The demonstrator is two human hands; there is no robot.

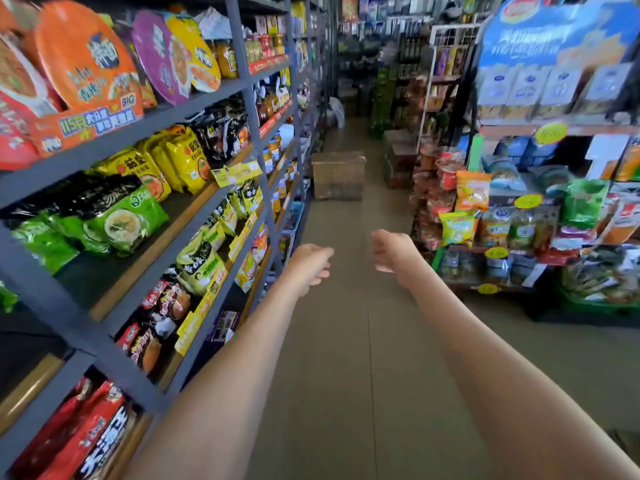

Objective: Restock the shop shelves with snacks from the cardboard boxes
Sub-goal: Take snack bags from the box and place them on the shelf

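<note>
Inspector: Shop aisle, grey-brown floor [346, 375] running straight ahead between stocked fixtures. Report the left side.

Clerk: Grey metal shelving [242, 88], several tiers, all carrying goods. Orange noodle bowls [83, 60] stand on edge on the upper tier. Yellow packets [183, 161] are on the tier below, with green packets [128, 220] beside them, nearer the viewer. Red packs [86, 438] lie on the lowest tier in view.

Inspector: Right side?

Clerk: Display stand [485, 251] loaded with mixed snack bags [472, 190] and round yellow price tags. Blue header board [554, 32] sits above it.

Inspector: Location of the stock carton?

Clerk: One cardboard box [337, 174] stands on the floor further down the aisle, close against the foot of the shelving. It is well ahead of both hands and neither touches it. Its contents cannot be made out.

Inspector: Condition of the hands?

Clerk: Both bare arms reach forward over the floor. Left hand [310, 268] and right hand [393, 254] are near each other but apart. Fingers on each hang loosely curled downward. Nothing is held in either.
</note>
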